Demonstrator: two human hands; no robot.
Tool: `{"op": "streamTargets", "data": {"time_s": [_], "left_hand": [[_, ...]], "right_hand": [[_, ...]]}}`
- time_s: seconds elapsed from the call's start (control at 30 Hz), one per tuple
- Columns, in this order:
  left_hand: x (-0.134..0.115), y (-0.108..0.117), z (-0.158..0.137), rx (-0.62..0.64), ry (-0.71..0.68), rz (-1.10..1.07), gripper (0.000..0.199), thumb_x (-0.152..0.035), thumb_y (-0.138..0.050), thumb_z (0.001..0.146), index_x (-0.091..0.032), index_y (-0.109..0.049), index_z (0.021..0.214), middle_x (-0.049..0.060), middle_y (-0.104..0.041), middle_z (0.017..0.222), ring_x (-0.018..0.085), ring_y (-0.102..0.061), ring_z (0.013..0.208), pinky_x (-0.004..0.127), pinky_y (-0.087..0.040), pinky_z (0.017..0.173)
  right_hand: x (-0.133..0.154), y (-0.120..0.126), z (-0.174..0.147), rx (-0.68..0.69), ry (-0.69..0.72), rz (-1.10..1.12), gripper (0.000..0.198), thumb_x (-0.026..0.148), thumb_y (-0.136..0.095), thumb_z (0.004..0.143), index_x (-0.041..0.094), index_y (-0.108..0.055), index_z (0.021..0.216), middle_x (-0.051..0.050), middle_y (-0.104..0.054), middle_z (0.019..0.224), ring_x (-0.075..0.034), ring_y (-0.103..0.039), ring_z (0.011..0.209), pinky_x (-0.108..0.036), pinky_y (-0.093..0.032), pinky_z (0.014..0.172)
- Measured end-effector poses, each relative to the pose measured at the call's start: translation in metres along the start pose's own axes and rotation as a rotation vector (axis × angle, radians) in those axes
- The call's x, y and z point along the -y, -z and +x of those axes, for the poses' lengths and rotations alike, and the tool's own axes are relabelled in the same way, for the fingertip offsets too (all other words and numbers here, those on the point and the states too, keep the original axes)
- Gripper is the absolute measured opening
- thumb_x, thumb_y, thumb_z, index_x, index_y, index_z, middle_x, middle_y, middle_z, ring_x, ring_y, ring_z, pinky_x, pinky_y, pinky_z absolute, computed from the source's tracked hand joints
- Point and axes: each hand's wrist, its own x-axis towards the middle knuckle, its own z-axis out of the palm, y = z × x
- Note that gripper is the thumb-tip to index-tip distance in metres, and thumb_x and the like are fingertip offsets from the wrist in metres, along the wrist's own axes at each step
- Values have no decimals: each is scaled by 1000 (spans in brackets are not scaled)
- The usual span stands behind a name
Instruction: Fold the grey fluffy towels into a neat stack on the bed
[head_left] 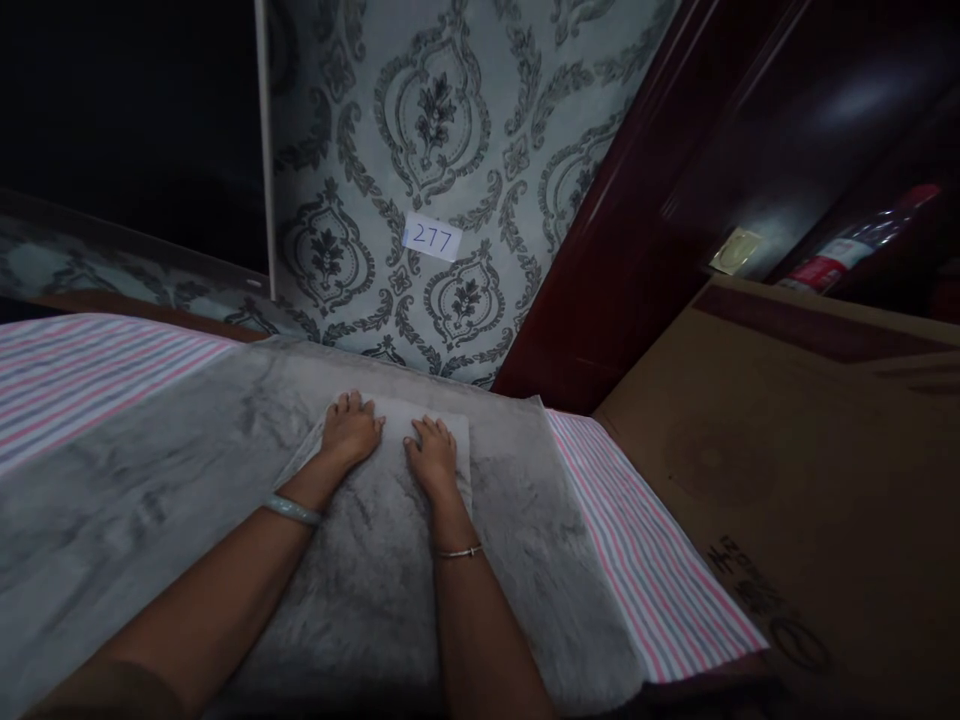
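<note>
1. Pressing flat on a small white folded cloth, both hands were seen palm-down, side by side and slightly apart.
2. The left hand was spread open, fingers extended toward the wall; nothing was gripped, the palm merely laid on the cloth's left part.
3. The right hand was likewise held open and flat, fingers loosely together, resting on the cloth's right part; nothing was grasped.
4. The white cloth was found lying on a grey plush blanket, close to the blanket's far edge and near the wall.
5. The grey blanket was spread over a sheet with pink, grey and white stripes, which was exposed to the left and right of it.
6. A pale bangle was noted on the left wrist, and a thin bracelet on the right wrist.
7. Patterned damask wallpaper was recorded straight ahead, with a white slip marked "277" stuck on it.
8. A dark screen or panel was observed at upper left; what it is could not be told.
9. A dark red wooden door frame was noted to the right of the wallpaper.
10. A large cardboard box was seen at right, just beside the striped sheet, and a plastic bottle with a red label was seen behind it.
</note>
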Motion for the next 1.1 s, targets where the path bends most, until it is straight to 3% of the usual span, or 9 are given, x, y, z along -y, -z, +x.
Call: {"op": "streamTargets", "data": {"time_s": [0.47,0.77,0.9,1.1], "left_hand": [[2,1,-1,-30,-9,3,54,-36,-36,96,-8,-59,137,25,-39,157,37,-35,146,50,-32,115],[1,2,-2,-41,-28,11,58,-37,-32,96,-7,-58,137,26,-38,157,39,-35,145,51,-32,114],[1,5,-1,-33,-35,7,59,-37,-30,95,-6,-58,137,27,-40,155,40,-37,144,52,-33,113],[-2,6,-1,6,-38,-1,60,-40,-31,96,-8,-55,141,27,-36,157,41,-33,145,52,-31,114]], "right_hand": [[1,-3,0,-59,-4,35,41,29,-57,95,24,-64,136,-5,-53,151,-25,-39,146,-43,-27,121],[12,9,-7,13,-2,-40,46,34,-49,100,21,-56,144,-9,-45,157,-28,-32,150,-49,-25,122],[19,18,-34,131,48,-74,51,44,-45,102,25,-48,150,-10,-34,164,-33,-22,154,-59,-20,121],[14,33,-117,247,283,-38,65,50,-52,99,31,-32,158,-8,-18,169,-35,-8,156,-67,-9,121]]}}
